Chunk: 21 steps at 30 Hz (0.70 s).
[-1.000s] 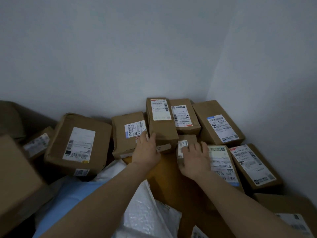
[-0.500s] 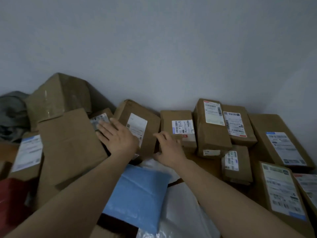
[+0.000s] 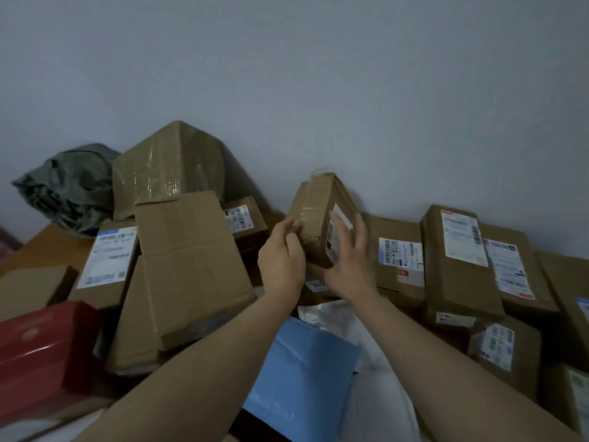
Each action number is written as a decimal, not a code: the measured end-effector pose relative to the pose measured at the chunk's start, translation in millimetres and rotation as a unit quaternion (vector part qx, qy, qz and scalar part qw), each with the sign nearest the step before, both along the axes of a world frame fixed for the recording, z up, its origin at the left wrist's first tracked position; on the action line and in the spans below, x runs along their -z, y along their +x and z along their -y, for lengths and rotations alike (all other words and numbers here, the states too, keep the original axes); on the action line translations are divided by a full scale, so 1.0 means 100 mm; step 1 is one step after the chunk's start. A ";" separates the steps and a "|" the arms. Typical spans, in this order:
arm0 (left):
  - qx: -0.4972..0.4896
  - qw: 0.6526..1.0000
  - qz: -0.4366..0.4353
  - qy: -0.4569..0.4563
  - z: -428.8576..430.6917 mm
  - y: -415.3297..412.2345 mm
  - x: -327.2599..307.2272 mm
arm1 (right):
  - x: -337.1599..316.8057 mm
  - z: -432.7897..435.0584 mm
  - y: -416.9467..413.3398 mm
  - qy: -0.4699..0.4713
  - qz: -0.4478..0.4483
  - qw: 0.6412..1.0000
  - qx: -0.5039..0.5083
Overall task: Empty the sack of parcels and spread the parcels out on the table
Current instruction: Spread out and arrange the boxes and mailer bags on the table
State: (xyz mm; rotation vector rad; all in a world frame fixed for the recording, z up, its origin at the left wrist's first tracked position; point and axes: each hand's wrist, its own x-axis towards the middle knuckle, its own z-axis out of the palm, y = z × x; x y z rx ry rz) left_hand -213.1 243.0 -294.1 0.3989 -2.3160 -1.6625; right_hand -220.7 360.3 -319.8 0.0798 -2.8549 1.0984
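both hands hold one small brown box [image 3: 318, 215] above the heap, tipped on end close to the grey wall [image 3: 287, 74]. the left hand [image 3: 282, 260] grips its taped left edge with curled fingers. the right hand [image 3: 349, 266] lies with fingers spread against the labelled face, not curled round it. the crumpled grey-green sack [image 3: 70, 186] sits at the back left of the wooden table [image 3: 41, 244], just beside a big taped carton [image 3: 169, 167]. a plain flat carton [image 3: 191, 263] leans over other parcels left of the hands, and a red box [image 3: 35, 346] lies at the near left. a blue mailer [image 3: 302, 371] and a white plastic mailer [image 3: 322, 314] lie beneath the forearms. labelled parcels crowd the right side, with a tall labelled box [image 3: 455, 260] resting on others.
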 end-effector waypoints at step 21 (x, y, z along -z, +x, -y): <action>0.052 0.979 0.127 -0.149 0.07 -0.46 -0.12 | -0.22 0.19 -0.21 0.227 -0.024 0.966 -0.121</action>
